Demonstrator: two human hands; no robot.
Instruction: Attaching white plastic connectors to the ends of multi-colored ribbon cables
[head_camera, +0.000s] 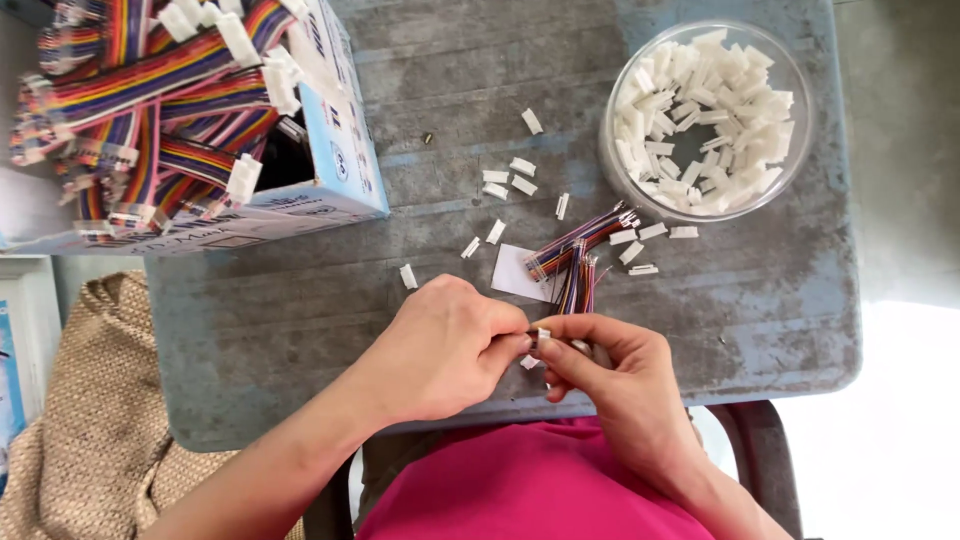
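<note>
My left hand and my right hand meet at the near edge of the grey table. Their fingertips pinch a small white plastic connector and the end of a rainbow ribbon cable that runs away from the hands. A second bundle of rainbow cable lies just beyond, across a small white paper slip. Loose white connectors are scattered on the table past my hands.
A clear round tub full of white connectors stands at the far right. A light blue cardboard box stuffed with rainbow cables with white plugs sits at the far left. A woven tan seat is at the left, below the table.
</note>
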